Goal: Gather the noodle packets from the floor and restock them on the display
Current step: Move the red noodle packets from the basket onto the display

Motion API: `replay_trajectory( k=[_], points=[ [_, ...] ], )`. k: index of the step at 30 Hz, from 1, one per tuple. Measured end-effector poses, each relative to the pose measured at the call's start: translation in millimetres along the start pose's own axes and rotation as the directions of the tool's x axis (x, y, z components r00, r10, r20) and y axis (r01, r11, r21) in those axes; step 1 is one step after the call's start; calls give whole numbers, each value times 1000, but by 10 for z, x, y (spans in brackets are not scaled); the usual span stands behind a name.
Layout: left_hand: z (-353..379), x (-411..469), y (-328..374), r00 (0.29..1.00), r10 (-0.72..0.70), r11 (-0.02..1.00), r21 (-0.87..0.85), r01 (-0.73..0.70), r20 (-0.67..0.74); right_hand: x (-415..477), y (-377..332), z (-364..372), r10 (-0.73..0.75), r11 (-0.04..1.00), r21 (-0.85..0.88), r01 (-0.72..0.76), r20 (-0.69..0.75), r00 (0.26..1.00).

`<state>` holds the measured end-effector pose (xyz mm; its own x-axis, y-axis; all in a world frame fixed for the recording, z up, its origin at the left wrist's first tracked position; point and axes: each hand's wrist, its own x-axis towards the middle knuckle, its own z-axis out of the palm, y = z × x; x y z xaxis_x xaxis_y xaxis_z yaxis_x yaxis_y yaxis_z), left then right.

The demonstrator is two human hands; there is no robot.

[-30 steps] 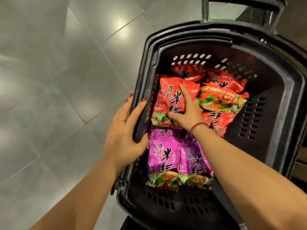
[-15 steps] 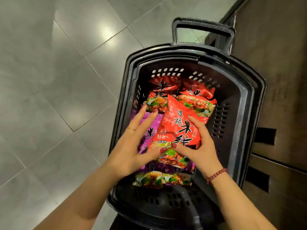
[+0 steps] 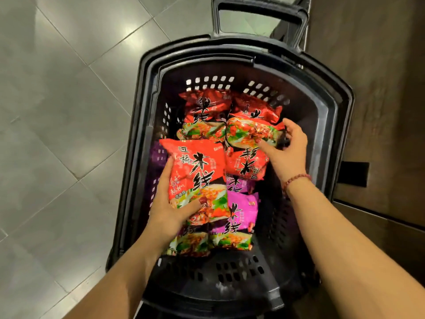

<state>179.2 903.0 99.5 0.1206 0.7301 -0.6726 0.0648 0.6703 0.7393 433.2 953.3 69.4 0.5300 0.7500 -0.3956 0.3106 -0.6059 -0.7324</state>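
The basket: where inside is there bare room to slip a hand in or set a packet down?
Bare basket floor shows at the near end, between the purple packets and the near wall, and along the right wall below the right hand. The far half is crowded with overlapping red packets; the left hand grips one over the left side.

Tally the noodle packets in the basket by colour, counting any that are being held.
Red packets: 4, one held in the left hand
Purple packets: 3 visible, partly covered
Total: 7
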Motion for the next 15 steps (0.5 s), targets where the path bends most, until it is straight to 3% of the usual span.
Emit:
replay_trajectory(
  k=[5, 11, 15],
  points=[
    [33, -74, -97, 1000, -20, 999, -33, 20, -12, 288, 170, 266, 143, 990, -18, -142, 81, 986],
    [11, -179, -83, 1000, -23, 999, -24, 22, -18, 251, 172, 345, 208, 969, -131, -210, -32, 978],
    [-19, -379, 63, 999, -38, 998, -51, 38, -3, 54, 104, 260, 300, 954, 20, -300, -19, 954]
  ],
)
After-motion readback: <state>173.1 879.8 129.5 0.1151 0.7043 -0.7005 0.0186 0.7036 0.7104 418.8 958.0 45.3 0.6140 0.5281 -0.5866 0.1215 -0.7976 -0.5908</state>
